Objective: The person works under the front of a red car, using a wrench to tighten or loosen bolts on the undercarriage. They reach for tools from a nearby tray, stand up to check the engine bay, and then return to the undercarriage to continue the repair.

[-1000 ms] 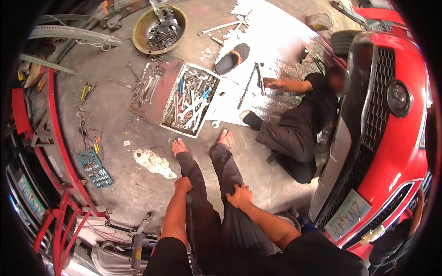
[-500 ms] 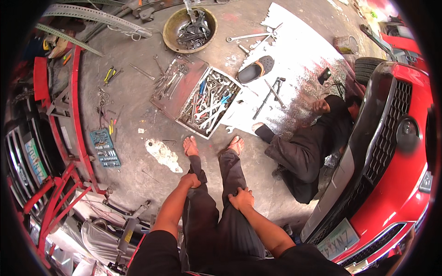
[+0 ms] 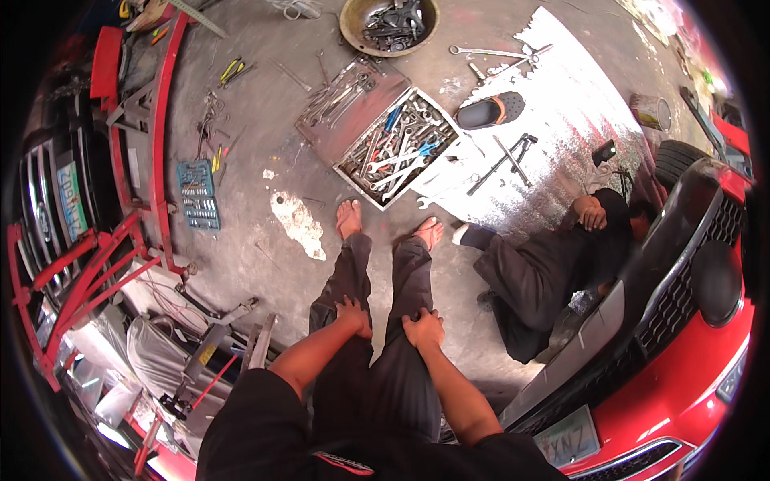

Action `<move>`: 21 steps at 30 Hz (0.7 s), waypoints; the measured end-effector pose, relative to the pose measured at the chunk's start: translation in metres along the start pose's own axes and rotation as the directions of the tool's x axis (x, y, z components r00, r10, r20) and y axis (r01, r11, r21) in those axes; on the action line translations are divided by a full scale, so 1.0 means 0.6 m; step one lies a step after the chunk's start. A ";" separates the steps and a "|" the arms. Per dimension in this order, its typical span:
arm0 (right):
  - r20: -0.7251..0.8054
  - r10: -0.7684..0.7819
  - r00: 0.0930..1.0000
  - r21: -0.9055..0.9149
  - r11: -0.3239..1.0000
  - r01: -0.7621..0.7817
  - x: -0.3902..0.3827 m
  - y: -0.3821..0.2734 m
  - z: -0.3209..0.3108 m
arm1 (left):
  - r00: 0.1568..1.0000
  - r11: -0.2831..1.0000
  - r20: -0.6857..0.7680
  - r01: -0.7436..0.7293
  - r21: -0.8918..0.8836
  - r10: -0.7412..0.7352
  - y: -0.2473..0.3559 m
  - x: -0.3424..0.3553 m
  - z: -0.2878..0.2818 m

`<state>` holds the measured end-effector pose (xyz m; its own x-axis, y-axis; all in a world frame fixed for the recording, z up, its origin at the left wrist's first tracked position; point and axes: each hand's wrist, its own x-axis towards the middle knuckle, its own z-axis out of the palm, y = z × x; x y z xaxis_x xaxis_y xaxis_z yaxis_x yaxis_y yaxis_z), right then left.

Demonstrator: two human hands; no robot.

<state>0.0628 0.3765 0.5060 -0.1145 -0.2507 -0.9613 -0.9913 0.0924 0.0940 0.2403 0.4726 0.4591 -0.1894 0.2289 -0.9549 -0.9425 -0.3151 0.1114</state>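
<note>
My left hand (image 3: 353,317) rests on the left leg of my dark trousers (image 3: 377,393), near the knee, with fingers laid over the cloth. On the other knee lies my right hand (image 3: 423,329), fingers apart and nothing in them. Past my feet stands an open metal toolbox (image 3: 377,204) full of wrenches and other tools. More wrenches lie on its reddish lid (image 3: 365,84). To the left on the floor is a teal socket set case (image 3: 196,180).
Another person (image 3: 553,264) lies beside the red car (image 3: 666,401) at right, next to a silvery sheet (image 3: 553,104) bearing tools and a clog (image 3: 489,111). A bowl of metal parts (image 3: 350,28) sits at the far side. A red metal frame (image 3: 160,120) stands at left.
The whole view has shifted, so the toolbox and bowl sit higher and further right. My left hand has turned on the trouser leg. The other person's raised hand has moved slightly.
</note>
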 end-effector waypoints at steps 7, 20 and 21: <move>-0.029 -0.013 0.999 -0.007 1.000 0.013 -0.006 -0.004 0.017 | 0.893 0.918 -0.437 -0.077 -0.389 -0.110 -0.029 -0.164 0.070; -0.084 -0.013 0.996 -0.181 0.983 -0.003 -0.009 -0.048 0.043 | 0.887 0.788 -0.342 0.040 -0.614 -0.312 -0.053 -0.108 0.084; -0.087 -0.018 0.996 -0.199 0.980 0.000 -0.008 -0.051 0.044 | 0.879 0.789 -0.359 0.031 -0.614 -0.314 -0.055 -0.106 0.086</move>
<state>0.0956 0.4001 0.5008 -0.1018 -0.3356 -0.9365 -0.9844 -0.1018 0.1434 0.2694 0.5157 0.5304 0.2286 -0.0305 -0.9730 -0.5801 -0.8070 -0.1110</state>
